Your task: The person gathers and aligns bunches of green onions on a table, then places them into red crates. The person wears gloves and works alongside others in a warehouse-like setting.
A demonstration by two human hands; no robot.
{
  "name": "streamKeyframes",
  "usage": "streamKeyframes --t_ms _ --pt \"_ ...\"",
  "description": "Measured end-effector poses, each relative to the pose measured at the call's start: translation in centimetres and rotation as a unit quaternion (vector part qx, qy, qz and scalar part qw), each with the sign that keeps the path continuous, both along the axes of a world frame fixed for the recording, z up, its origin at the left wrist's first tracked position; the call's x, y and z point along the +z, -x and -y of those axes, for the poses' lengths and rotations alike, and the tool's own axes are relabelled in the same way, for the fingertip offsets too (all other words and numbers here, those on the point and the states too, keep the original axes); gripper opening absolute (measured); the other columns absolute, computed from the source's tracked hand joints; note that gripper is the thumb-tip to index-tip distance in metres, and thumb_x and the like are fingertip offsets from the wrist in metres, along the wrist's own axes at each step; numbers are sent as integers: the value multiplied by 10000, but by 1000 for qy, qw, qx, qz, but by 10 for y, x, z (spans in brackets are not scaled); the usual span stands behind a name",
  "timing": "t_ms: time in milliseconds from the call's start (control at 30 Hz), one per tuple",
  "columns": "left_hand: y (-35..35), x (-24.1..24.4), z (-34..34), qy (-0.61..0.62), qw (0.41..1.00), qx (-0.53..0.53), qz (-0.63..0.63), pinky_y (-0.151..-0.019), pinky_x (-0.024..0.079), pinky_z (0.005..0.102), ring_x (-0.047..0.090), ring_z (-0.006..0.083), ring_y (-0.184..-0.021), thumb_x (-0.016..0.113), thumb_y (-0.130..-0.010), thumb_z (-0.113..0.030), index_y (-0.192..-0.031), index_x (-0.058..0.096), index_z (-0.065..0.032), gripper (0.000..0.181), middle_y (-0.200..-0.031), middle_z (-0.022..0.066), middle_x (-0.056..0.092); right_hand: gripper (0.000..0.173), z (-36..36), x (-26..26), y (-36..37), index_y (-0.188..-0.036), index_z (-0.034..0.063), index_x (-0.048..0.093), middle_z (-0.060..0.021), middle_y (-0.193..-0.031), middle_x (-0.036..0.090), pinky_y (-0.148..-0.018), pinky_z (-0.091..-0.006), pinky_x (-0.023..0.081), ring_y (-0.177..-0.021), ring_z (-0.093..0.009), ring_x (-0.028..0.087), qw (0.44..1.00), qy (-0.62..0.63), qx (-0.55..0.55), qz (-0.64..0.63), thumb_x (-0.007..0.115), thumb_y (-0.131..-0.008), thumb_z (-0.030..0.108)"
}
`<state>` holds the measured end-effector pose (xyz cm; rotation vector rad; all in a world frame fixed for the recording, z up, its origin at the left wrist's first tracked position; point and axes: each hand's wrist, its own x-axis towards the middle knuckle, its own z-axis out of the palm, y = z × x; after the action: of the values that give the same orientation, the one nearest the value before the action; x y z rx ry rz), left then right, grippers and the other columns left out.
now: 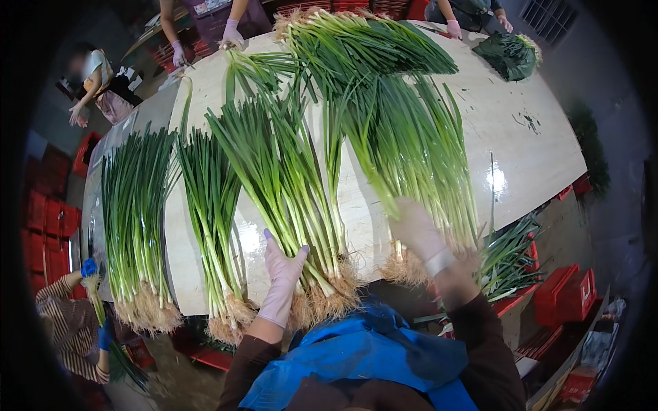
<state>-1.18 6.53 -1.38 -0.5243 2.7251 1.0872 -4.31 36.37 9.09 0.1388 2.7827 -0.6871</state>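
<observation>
My left hand [280, 275], in a pale pink glove, has thumb and fingers apart against a pile of long green onions [313, 221], its thumb over the lower stalks. Their hairy roots stick out past the table's near edge. Blurred, my right hand [416, 228] in a similar glove closes around the pale lower part of a green onion stalk [378, 185]. That stalk lies above a wider pile of green onions [432, 154] at the right, whose roots are partly hidden by my wrist.
More green onion bunches [136, 221] [211, 226] lie left on the pale tabletop [519, 169]. A large heap [365, 46] lies across the far side. Gloved co-workers' hands [232, 35] work opposite; another person [74, 318] holds stalks lower left. Red crates [563, 295] stand around the table.
</observation>
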Motion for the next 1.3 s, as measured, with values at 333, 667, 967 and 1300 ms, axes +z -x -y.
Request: streamKeyframes --t_ms 333,667,967,1300 --pt "-1 -15 14 -111 992 -36 -57 -1112 309 386 333 399 -1344 784 -760 -303 -1492 69 4 1068 -1441 309 313 462 120 -50 -25 -1144 -24 549 -189 -959 646 -757 -388 531 -842 -282 650 958 9 267 106 512 -933 385" --pt "-2 2 12 -96 994 -36 -45 -1120 301 364 351 374 -1341 772 -772 -249 -1479 107 37 1011 -1434 290 343 434 8 -85 14 -1228 -24 522 -209 -993 660 -824 -374 505 -887 -276 657 996 -76 0 42 627 -844 151" --pt "-3 -1 13 -91 993 -33 -64 -1102 328 359 387 365 -1311 788 -751 -268 -1476 118 43 1035 -1408 280 379 303 -18 -78 11 -1180 -64 559 -144 -972 665 -741 -262 510 -845 -192 623 854 465 -201 118 558 -887 14" --pt "-6 -2 14 -73 996 -28 -50 -1103 323 374 391 363 -1301 791 -746 -290 -1482 127 21 1039 -1399 265 391 378 7 -41 8 -1229 1 543 -130 -1023 652 -739 -297 532 -852 -185 625 877 425 -140 175 632 -881 117"
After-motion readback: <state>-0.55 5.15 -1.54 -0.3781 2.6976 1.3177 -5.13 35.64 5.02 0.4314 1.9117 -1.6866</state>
